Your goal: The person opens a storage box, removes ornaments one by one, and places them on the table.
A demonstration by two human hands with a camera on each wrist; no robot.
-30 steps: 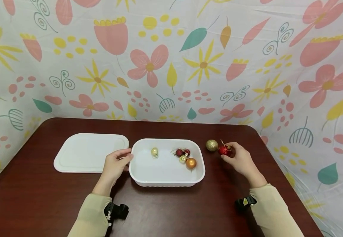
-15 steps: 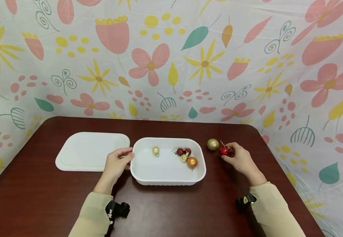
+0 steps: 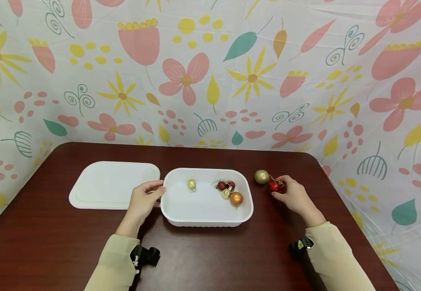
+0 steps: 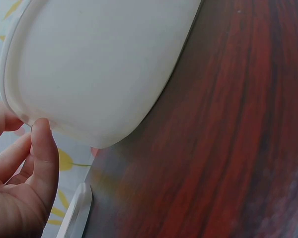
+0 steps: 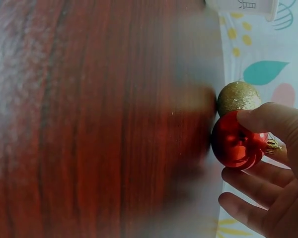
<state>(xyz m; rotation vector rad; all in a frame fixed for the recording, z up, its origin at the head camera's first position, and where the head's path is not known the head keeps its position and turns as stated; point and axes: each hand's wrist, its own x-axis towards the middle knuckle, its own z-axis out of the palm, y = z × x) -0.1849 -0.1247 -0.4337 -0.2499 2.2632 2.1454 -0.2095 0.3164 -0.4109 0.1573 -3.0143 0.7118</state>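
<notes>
So I'm pinching the shiny red bauble [image 3: 274, 186] w/ my right hand [image 3: 293, 197] just off the table, next to the glittery gold ball [image 3: 261, 176], while my left hand [image 3: 142, 201] is gripping the left rim of the white plastic tub [image 3: 169, 210]. Five small baubles [image 3: 228, 191] are sitting inside already; I'm judging two left to go in, and the flat white lid [image 3: 113, 185] is lying beside the tub, not on yet.

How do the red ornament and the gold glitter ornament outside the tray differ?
The red ornament is glossy; the gold glitter ornament is matte and sparkly. The right hand pinches the red ornament, while the gold glitter ornament lies free on the table. Both are small balls, right of the white tray.
</notes>
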